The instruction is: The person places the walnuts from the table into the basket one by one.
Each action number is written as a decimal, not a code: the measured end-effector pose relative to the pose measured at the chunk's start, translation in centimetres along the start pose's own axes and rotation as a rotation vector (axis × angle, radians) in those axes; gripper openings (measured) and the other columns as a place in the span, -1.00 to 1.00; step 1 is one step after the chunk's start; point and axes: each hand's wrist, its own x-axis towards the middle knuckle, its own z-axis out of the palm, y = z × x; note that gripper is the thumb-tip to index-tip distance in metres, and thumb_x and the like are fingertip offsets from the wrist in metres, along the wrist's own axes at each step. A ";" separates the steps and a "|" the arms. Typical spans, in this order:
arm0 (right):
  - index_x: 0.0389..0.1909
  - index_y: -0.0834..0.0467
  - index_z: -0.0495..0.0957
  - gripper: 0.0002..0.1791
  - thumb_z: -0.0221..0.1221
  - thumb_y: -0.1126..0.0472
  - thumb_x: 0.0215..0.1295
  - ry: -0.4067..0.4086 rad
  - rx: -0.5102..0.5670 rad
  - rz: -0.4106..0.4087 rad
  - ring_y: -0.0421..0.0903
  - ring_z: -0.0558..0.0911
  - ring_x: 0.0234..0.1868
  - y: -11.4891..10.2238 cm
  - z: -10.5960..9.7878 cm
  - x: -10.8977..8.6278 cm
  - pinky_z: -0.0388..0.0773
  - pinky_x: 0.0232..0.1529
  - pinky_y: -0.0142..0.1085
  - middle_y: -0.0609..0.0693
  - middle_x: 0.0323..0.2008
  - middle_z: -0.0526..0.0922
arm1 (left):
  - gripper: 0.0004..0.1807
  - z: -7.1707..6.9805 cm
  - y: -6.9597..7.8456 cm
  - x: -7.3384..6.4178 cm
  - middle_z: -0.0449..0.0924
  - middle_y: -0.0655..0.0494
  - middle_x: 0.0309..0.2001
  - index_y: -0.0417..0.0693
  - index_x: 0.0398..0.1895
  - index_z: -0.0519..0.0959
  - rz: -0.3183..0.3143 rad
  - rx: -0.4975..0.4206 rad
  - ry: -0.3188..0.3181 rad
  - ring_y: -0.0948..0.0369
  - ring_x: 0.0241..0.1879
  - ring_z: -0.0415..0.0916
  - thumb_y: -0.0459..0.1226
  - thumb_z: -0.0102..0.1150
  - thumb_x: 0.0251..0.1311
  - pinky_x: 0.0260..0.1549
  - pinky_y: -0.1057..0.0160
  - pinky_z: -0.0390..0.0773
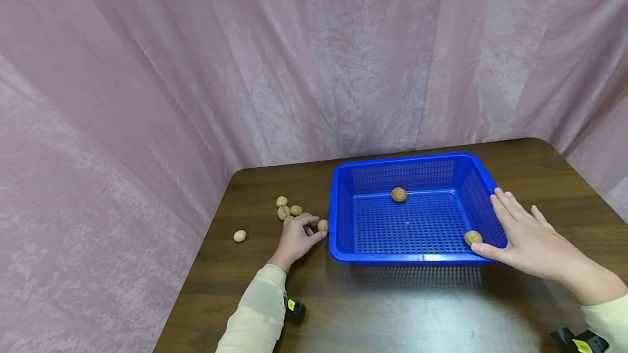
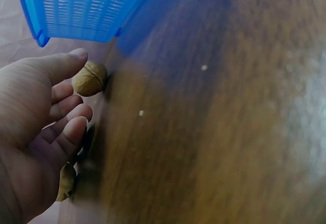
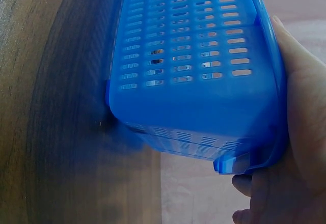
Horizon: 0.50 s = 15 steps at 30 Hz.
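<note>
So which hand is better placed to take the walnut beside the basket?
Probably the left hand: it is close beside that walnut, while the right hand rests on the basket's opposite end.

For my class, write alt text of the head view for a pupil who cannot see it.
A person's left hand reaches to a round tan walnut beside a rectangular blue plastic mesh basket on a brown wooden table, while the right hand rests on the basket's right side. Two walnuts lie inside; other walnuts lie farther left.
</note>
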 end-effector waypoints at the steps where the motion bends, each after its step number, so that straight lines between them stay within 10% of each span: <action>1: 0.46 0.43 -0.21 0.22 0.20 -0.32 0.16 -0.003 -0.001 0.001 0.07 -0.42 0.48 0.0 0.0 0.0 -0.66 0.27 0.18 0.32 0.48 -0.28 | -0.59 0.1 0.0 0.0 0.63 0.03 -0.32 -0.27 -0.10 0.65 -0.014 0.013 -0.006 0.29 -0.51 0.49 -0.25 0.48 -0.03 -0.51 0.38 0.52; 15: 0.46 0.42 -0.19 0.22 0.20 -0.31 0.16 0.007 -0.005 -0.007 0.08 -0.41 0.48 0.2 0.1 0.0 -0.61 0.29 0.20 0.29 0.49 -0.28 | -0.51 1.3 -0.2 0.4 0.49 0.14 -0.42 -0.15 -0.02 0.64 -0.072 0.120 -0.031 0.39 -0.63 0.41 -0.18 0.50 -0.05 -0.61 0.39 0.46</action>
